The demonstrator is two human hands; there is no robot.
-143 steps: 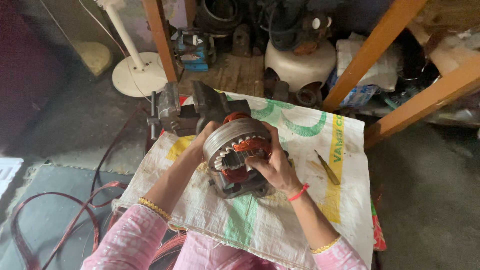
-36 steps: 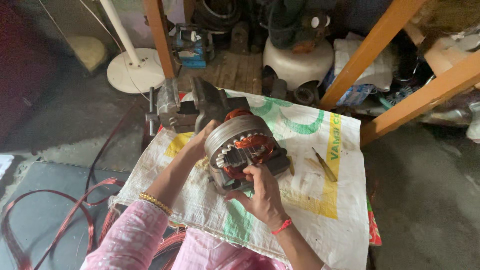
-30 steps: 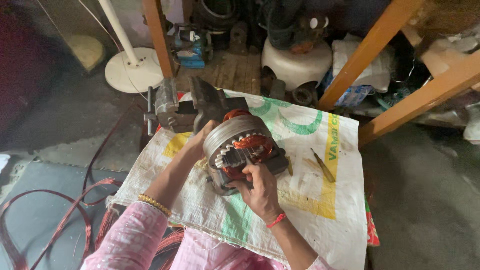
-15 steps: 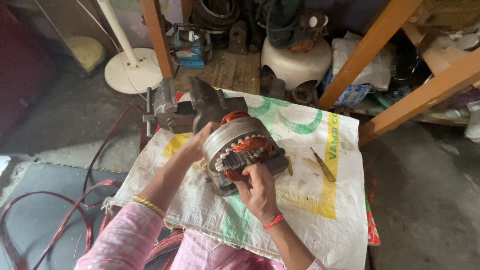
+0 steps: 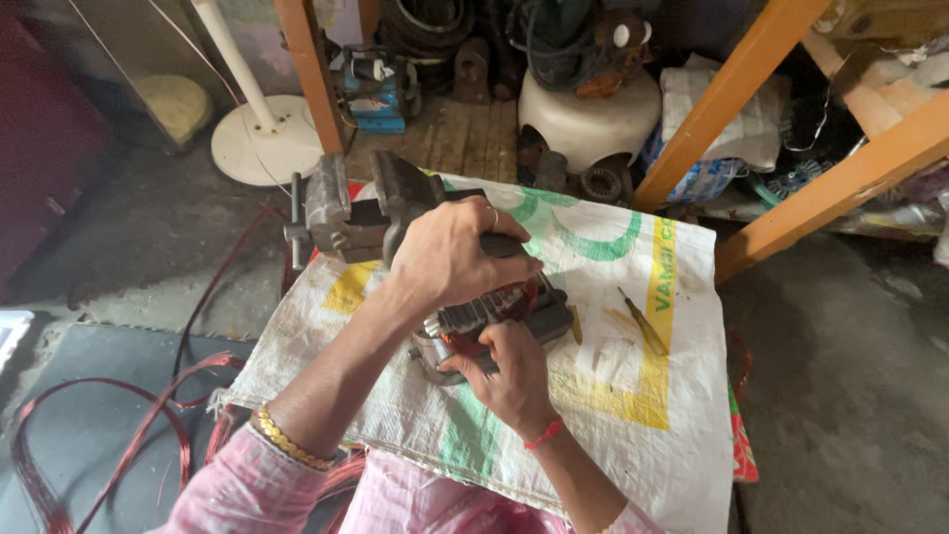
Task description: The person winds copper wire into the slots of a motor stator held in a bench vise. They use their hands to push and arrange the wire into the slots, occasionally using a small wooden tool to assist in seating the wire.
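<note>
A round metal motor stator [image 5: 491, 314] with red-brown copper windings lies on a white woven sack [image 5: 593, 376] spread over a low table. My left hand [image 5: 450, 252] lies over the top of the stator and grips it. My right hand [image 5: 504, 376] holds its near side from below, fingers at the windings. Most of the stator is hidden under my left hand. A grey bench vise [image 5: 346, 213] stands just behind it at the sack's far left.
A thin yellow-handled tool [image 5: 643, 321] lies on the sack to the right. Loops of red wire [image 5: 109, 415] lie on the floor at left. A white fan base [image 5: 262, 148], a white round appliance [image 5: 590, 114] and orange wooden beams [image 5: 727, 94] stand behind.
My left hand has moved from the stator's far left side onto its top, covering it. The stator appears tipped lower on the sack. My right hand stays at its near edge.
</note>
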